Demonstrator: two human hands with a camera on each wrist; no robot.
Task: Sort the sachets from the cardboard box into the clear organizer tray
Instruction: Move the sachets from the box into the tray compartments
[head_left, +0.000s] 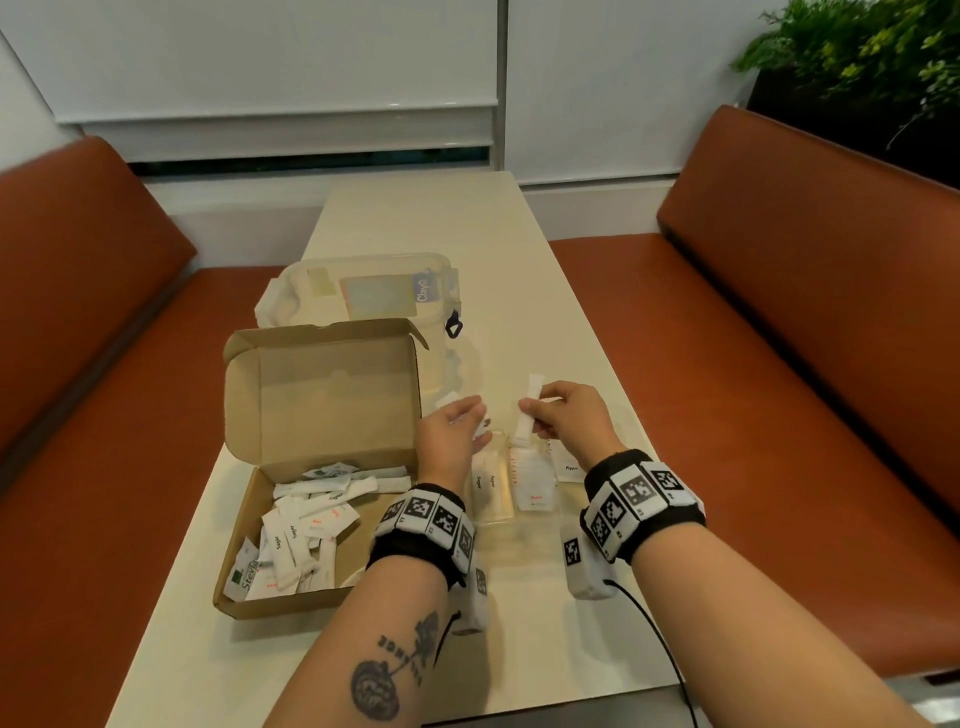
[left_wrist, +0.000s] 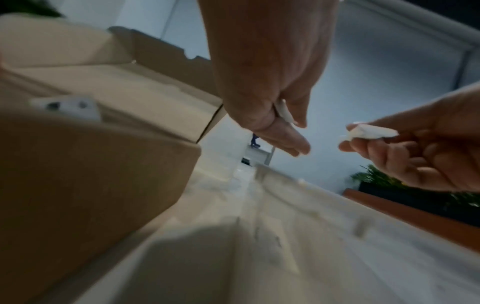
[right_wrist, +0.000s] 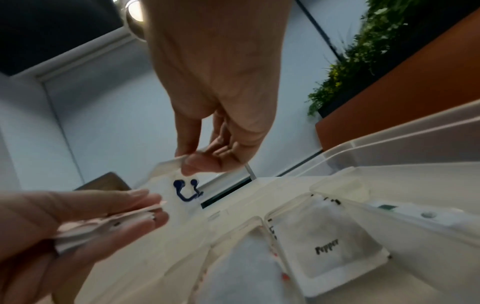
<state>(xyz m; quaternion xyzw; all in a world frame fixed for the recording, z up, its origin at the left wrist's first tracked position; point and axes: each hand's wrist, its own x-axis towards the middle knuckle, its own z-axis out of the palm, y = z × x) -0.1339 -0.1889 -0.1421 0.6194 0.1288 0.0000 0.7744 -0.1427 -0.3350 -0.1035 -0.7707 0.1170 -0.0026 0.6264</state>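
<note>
Both hands hover over the clear organizer tray (head_left: 500, 512), just right of the open cardboard box (head_left: 291, 467).

Right hand (head_left: 563, 415): thumb and fingertips pinched on a long white sachet (head_left: 527, 410), gripped near its middle so the ends stick out above and below. It hangs roughly upright over the middle compartment.

Left hand (head_left: 452, 434): fingers nearly straight and close together, sandwiching a small stack of sachets (right_wrist: 109, 228) against the thumb. The right wrist view shows the layered edges. Count is unreadable.

Tray contents: 1 compartment holds Sugar sticks (head_left: 485, 480), the middle has flat packs with red print (head_left: 535, 483), and the right has a Pepper packet (right_wrist: 330, 246) lying flat. The box has plenty of loose sachets (head_left: 296, 535) in a jumble, plus a green Stevia one (head_left: 244, 574) at the near corner. Judgement: sorting is partway, with most stock unsorted.

Handling, as judgement:
- The sachets are very light, thin paper with loose granules, so they are floppy and bend at mid-length.
- Paper is not slippery, but stacked packs slide against each other.
- They are not fragile, though hard squeezing could crease or burst a seam.
- Best hold is a light pinch across the flat faces near 1 end or the middle, and a stick goes in lengthwise.
- The stack needs flat pressure from both sides or it fans out.

A lidded clear container (head_left: 363, 291) sits behind the box, uninvolved.
</note>
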